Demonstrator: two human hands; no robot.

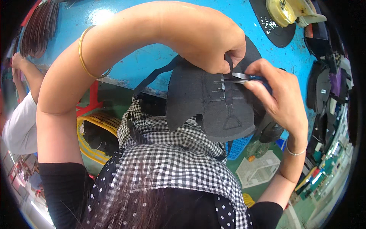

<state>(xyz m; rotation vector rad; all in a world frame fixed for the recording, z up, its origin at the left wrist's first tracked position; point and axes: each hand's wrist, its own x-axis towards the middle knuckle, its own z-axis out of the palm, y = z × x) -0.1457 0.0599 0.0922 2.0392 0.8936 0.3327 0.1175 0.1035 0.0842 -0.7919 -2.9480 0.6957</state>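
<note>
Checked scarf below; left hand pinching black shoe upper, right hand half-hiding clippers.

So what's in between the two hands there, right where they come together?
In the head view, a narrow dark strap on the black fabric piece runs between the left hand and right hand, with small metal snips closing on it.

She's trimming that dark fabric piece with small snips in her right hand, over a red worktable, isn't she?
Not quite: the worktable is blue, not red, as the head view shows. The rest holds: her right hand works small snips at the dark fabric piece, which her left hand pinches.
</note>
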